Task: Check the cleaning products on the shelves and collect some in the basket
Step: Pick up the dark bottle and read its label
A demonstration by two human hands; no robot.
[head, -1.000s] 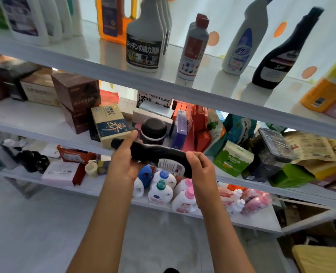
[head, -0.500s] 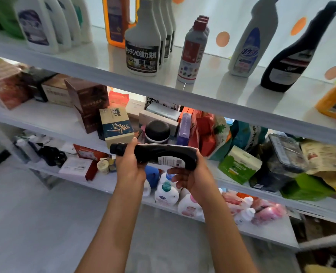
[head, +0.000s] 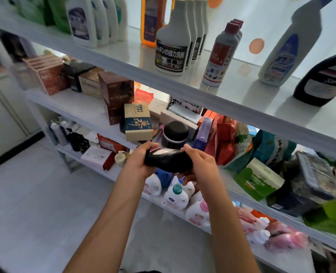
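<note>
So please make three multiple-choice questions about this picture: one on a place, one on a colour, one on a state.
1. Where does the grey kitchen-cleaner bottle with the black label stand?
A. top shelf
B. floor
C. bottom shelf

2. What colour is the curved plastic bottle being held?
A. white
B. black
C. green

3. How is that bottle held?
A. by one hand, upright
B. it lies on a shelf
C. by both hands, sideways

Answers: 1 A, it stands on the top shelf among other cleaners. 2 B, its body is black. 3 C, the left hand and right hand grip its ends, and it lies across.
</note>
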